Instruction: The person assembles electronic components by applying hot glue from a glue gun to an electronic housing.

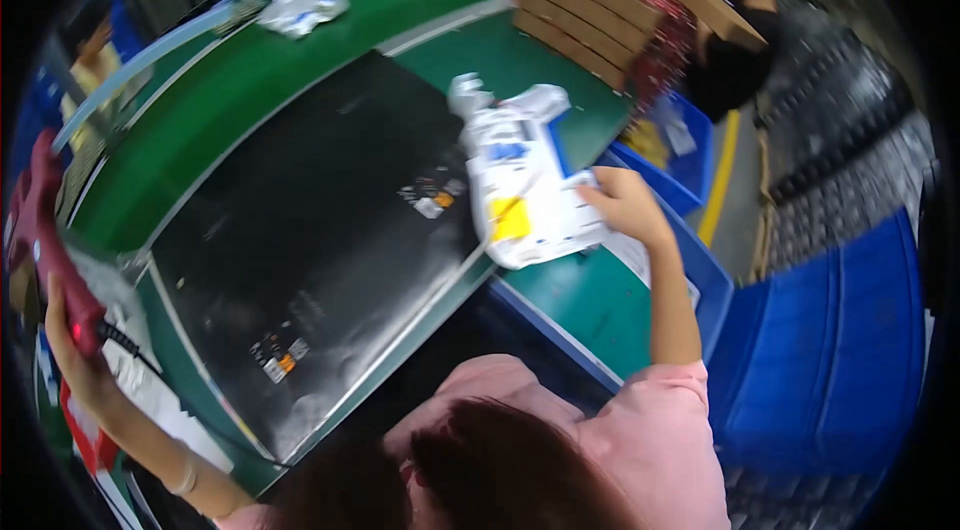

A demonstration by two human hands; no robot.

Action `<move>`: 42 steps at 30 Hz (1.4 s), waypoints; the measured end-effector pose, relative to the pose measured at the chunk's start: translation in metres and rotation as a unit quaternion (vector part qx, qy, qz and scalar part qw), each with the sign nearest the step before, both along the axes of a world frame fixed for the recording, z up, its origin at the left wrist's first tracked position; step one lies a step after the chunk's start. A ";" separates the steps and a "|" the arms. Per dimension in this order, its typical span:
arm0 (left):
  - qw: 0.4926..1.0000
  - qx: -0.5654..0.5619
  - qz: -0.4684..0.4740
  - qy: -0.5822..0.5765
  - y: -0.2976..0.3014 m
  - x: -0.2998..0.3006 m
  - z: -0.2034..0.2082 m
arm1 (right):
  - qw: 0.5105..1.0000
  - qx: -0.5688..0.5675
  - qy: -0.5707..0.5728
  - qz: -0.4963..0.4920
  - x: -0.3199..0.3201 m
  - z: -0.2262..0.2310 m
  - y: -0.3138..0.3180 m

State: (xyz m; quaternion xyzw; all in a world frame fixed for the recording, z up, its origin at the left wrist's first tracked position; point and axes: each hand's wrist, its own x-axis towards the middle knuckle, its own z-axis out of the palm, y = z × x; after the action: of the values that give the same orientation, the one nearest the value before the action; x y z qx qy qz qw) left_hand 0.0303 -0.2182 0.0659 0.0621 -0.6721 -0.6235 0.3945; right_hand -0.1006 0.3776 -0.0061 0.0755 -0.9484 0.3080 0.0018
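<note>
"So, nearest first: what shows at the bottom of the frame?"

"Dark hair and a pink shirt [650,430]. At the lower left, the left hand [68,345] is curled around a dark red handheld scanner [45,220], with a red glow near its lower end and a black cord [135,348] trailing from it."

"And the right?"

"Right of centre, the right hand [625,205] is closed, thumb and fingers pinching the edge of a white package [535,200]."

"How does that look?"

"Soft and wrinkled, somewhat blurred, with two loose ends sticking up at the top. It has a bright yellow patch [509,218] low down, blue printing above that, and a blue strip along its right side. It is over the right edge of a black mat [320,180]; whether it touches the surface [450,55], I can't tell."

"Farther off?"

"A crumpled white bag [300,10] at the upper left, stacked brown cartons [590,15] at the upper right, and beside them a person in black [735,70]."
</note>
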 end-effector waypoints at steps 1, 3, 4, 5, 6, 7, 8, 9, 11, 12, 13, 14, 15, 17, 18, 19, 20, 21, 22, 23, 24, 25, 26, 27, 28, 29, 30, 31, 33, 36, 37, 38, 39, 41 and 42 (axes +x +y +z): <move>1.000 0.001 -0.021 -0.015 0.001 -0.007 0.000 | 0.997 -0.009 -0.002 -0.082 0.030 -0.002 0.035; 0.998 0.005 -0.050 -0.028 0.001 -0.021 -0.005 | 0.972 0.020 0.004 -0.234 0.069 -0.011 0.097; 0.998 -0.006 -0.048 -0.028 0.003 -0.014 0.011 | 0.957 0.049 0.019 -0.284 0.080 -0.026 0.130; 0.997 0.008 -0.067 -0.040 0.000 -0.031 -0.008 | 0.933 0.130 0.036 -0.335 0.103 -0.044 0.166; 0.997 -0.001 -0.064 -0.040 0.003 -0.030 0.001 | 0.910 0.185 0.058 -0.366 0.114 -0.067 0.198; 0.997 -0.004 -0.063 -0.045 0.002 -0.035 -0.001 | 0.897 0.203 0.026 -0.392 0.127 -0.082 0.215; 0.997 -0.008 -0.061 -0.054 0.001 -0.038 -0.005 | 0.883 0.221 -0.009 -0.415 0.140 -0.093 0.224; 0.997 -0.012 -0.055 -0.061 0.000 -0.041 -0.009 | 0.869 0.247 -0.058 -0.425 0.150 -0.101 0.227; 0.996 -0.019 -0.041 -0.072 0.002 -0.046 -0.016 | 0.842 0.253 -0.135 -0.457 0.159 -0.134 0.230; 0.996 -0.022 -0.033 -0.078 0.002 -0.048 -0.021 | 0.840 0.231 -0.146 -0.469 0.158 -0.152 0.228; 0.996 -0.025 -0.025 -0.083 0.005 -0.049 -0.025 | 0.834 0.239 -0.178 -0.464 0.154 -0.172 0.226; 0.996 -0.026 -0.024 -0.082 0.006 -0.048 -0.023 | 0.842 0.232 -0.181 -0.452 0.146 -0.190 0.224; 0.995 -0.016 -0.024 -0.094 0.008 -0.049 -0.025 | 0.832 0.226 -0.209 -0.461 0.134 -0.203 0.221; 0.993 -0.003 -0.017 -0.115 0.018 -0.043 -0.019 | 0.838 0.202 -0.210 -0.461 0.110 -0.217 0.211; 0.992 0.005 -0.013 -0.126 0.022 -0.041 -0.017 | 0.839 0.194 -0.213 -0.462 0.098 -0.223 0.209; 0.990 0.013 -0.010 -0.137 0.028 -0.038 -0.015 | 0.833 0.190 -0.218 -0.471 0.089 -0.229 0.208; 0.989 0.022 -0.007 -0.148 0.034 -0.035 -0.014 | 0.835 0.190 -0.218 -0.469 0.082 -0.233 0.208; 0.987 0.031 -0.003 -0.159 0.039 -0.033 -0.013 | 0.829 0.186 -0.225 -0.477 0.075 -0.234 0.206; 0.984 0.040 0.000 -0.171 0.045 -0.030 -0.013 | 0.823 0.183 -0.233 -0.485 0.070 -0.235 0.205; 0.984 0.041 0.002 -0.172 0.054 -0.028 -0.014 | 0.812 0.179 -0.249 -0.498 0.070 -0.233 0.205; 0.983 0.025 0.024 -0.180 0.062 -0.026 -0.013 | 0.812 0.180 -0.249 -0.496 0.070 -0.231 0.204; 0.981 0.009 0.046 -0.188 0.067 -0.025 -0.014 | 0.809 0.182 -0.267 -0.491 0.070 -0.229 0.204; 0.981 0.010 0.046 -0.189 0.067 -0.026 -0.015 | 0.805 0.185 -0.285 -0.487 0.071 -0.226 0.205; 0.980 0.001 0.026 -0.198 0.068 -0.027 -0.015 | 0.804 0.187 -0.285 -0.487 0.070 -0.221 0.208; 0.979 -0.008 0.005 -0.205 0.069 -0.027 -0.015 | 0.806 0.226 -0.280 -0.471 0.064 -0.214 0.212; 0.979 -0.005 0.005 -0.206 0.069 -0.030 -0.017 | 0.806 0.265 -0.274 -0.453 0.057 -0.203 0.216; 0.980 -0.019 -0.005 -0.198 0.064 -0.032 -0.017 | 0.821 0.261 -0.233 -0.452 0.045 -0.173 0.193; 0.981 -0.031 -0.015 -0.189 0.059 -0.035 -0.017 | 0.854 0.238 -0.238 -0.397 0.030 -0.150 0.179; 0.984 -0.056 -0.017 -0.169 0.050 -0.031 -0.014 | 0.930 0.143 -0.231 -0.248 -0.001 -0.104 0.133; 0.979 -0.027 -0.080 -0.186 0.088 -0.053 -0.027 | 0.988 -0.092 -0.127 0.013 -0.015 -0.032 0.019; 0.979 -0.031 -0.037 -0.199 0.171 -0.078 -0.018 | 0.971 -0.136 -0.191 0.036 -0.011 -0.015 -0.001; 0.967 -0.066 -0.072 -0.234 0.200 -0.079 -0.002 | 0.935 -0.283 -0.177 0.120 -0.008 -0.005 -0.029; 0.980 -0.057 -0.052 -0.185 0.210 -0.078 -0.006 | 0.902 -0.334 -0.170 0.215 -0.010 0.004 -0.067; 0.957 -0.049 -0.152 -0.242 0.221 -0.076 -0.003 | 0.895 -0.311 -0.160 0.279 -0.002 0.022 -0.127; 0.955 -0.049 -0.150 -0.253 0.227 -0.072 -0.002 | 0.856 -0.353 -0.197 0.322 -0.001 0.026 -0.153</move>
State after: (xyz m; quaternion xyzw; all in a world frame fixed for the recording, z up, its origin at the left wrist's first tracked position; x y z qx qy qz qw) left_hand -0.0421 0.0086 0.0641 0.0974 -0.7812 -0.6055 0.1161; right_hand -0.1011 0.2244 0.0200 0.3087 -0.6790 0.6141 -0.2580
